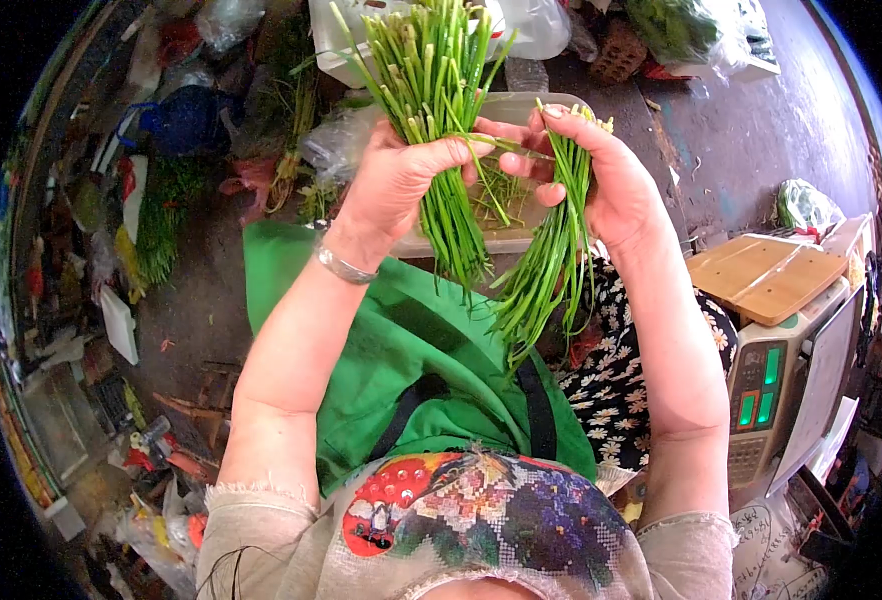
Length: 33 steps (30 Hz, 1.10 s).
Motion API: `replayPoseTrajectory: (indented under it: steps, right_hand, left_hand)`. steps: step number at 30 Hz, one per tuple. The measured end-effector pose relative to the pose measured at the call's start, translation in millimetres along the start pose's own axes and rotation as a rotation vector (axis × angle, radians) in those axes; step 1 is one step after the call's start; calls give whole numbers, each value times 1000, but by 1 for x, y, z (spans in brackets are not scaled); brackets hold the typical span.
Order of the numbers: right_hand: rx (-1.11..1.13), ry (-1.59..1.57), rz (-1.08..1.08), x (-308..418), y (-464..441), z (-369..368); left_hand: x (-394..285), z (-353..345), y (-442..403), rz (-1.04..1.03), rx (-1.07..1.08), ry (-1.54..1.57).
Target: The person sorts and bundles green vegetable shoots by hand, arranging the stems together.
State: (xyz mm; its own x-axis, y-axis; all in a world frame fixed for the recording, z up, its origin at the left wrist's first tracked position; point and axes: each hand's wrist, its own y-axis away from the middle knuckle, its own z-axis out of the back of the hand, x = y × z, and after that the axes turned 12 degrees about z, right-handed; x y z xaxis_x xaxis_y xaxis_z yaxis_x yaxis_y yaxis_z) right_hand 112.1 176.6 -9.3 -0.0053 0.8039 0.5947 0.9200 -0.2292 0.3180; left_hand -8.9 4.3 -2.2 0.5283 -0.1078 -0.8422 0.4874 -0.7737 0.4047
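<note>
A thick bunch of green stalks [426, 85] stands upright in my left hand [401, 175], its cut ends up and its leaves hanging below. My left thumb and fingers wrap round it. To the right, my right hand [601, 165] grips a smaller green bunch [551, 260] whose leaves trail down and to the left. A single stalk stretches between the two bunches near my fingertips. Beneath both hands is a shallow translucent tray [506, 240] with loose green bits in it.
A scale [761, 390] with a wooden board [766, 277] on top stands at the right. Behind the tray is a white plastic container [336, 50]. Bagged greens [676, 30] lie at the top right. Bags and greens [166, 215] clutter the left. A green apron [361, 350] covers my lap.
</note>
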Motion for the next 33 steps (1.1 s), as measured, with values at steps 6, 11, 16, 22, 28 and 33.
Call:
replayPoseTrajectory:
  steps: [6, 11, 16, 22, 28, 33]
  right_hand:
    - [-103, 59, 17, -1, 6, -18]
    - [25, 34, -28, -2, 2, -1]
    - [17, 6, -51, -5, 2, 0]
    - [25, -77, -74, -8, 4, -1]
    - [102, -132, -54, -2, 2, -2]
    - [104, -124, -38, 0, 3, 0]
  left_hand:
    - [3, -7, 2, -7, 85, -34]
    - [1, -9, 5, 56, 116, -195]
    - [8, -9, 4, 103, 160, -102]
    - [15, -10, 0, -31, 53, -223]
    - [6, -7, 2, 8, 78, 68]
    - [-2, -7, 5, 51, 121, 70]
